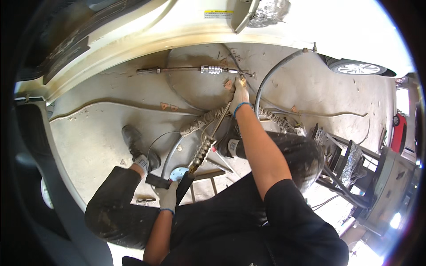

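Note:
My left hand (166,196), in a pale work glove, is closed around a black handle (184,187) above my lap. Beyond it stretches a long pulling tool with a ribbed metal section (202,151) and thin metal rods (221,120). Those rods run up close to my right hand (240,94), also gloved, which reaches forward low over the floor. Its fingers are pinched beside a small tan piece (243,82); whether they grip it is unclear. Just past the fingertips lies a slide hammer (211,69). A light blue disc (179,173) shows beside my left hand.
A white car body panel (146,53) curves across the far side. Hoses and cables (266,82) cross the concrete floor, with a brown wrapped cable (199,123) near my knees. Small copper-coloured triangles (164,106) lie scattered. A metal rack (350,162) stands right; a car wheel (358,68) is beyond.

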A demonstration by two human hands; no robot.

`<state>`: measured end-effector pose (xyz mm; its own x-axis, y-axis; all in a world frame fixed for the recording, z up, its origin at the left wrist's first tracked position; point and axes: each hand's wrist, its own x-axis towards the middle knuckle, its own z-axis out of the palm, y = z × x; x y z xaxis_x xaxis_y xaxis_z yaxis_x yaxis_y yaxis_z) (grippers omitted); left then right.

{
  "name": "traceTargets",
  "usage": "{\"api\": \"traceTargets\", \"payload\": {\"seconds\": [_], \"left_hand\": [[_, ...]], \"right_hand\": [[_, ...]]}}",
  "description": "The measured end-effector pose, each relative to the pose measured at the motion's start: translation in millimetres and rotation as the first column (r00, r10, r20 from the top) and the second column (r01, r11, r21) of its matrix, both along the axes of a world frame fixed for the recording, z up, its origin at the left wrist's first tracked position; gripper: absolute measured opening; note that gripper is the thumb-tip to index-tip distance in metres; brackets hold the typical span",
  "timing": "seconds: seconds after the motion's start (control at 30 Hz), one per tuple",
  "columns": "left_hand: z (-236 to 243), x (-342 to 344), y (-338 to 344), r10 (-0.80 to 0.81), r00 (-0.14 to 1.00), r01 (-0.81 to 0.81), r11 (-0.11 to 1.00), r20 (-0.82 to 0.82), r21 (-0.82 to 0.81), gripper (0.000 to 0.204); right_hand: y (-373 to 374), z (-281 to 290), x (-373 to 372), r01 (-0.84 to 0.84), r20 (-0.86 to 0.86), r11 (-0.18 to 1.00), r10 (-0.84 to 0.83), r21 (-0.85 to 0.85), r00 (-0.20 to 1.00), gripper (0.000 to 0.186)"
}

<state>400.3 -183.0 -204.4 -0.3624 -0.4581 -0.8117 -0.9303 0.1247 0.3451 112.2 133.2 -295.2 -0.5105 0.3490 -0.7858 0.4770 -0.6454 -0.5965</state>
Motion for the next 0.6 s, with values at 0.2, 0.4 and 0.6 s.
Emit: {"api": "traceTargets", "payload": {"seconds": [0.2, 0.4, 0.6], "left_hand": [[-2.6, -0.8, 9.4, -0.025, 0.999, 0.027, 0.998, 0.025, -0.058, 0.072], [4.1, -15.4, 16.6, -0.050, 0.984, 0.069, 0.991, 0.170, -0.113, 0.079], [7.5, -21.1, 20.1, -0.056, 0.975, 0.085, 0.988, 0.215, -0.128, 0.079]], "right_hand": [[3.6, -59.9, 2.0, 0.074, 0.196, 0.994, -0.056, -0.085, 0.979, 0.036], [3.5, -84.2, 2.9, 0.060, 0.240, 0.995, -0.040, -0.076, 0.970, 0.034], [1.0, -89.4, 2.1, 0.084, 0.253, 0.986, -0.045, -0.146, 0.967, 0.032]]}}
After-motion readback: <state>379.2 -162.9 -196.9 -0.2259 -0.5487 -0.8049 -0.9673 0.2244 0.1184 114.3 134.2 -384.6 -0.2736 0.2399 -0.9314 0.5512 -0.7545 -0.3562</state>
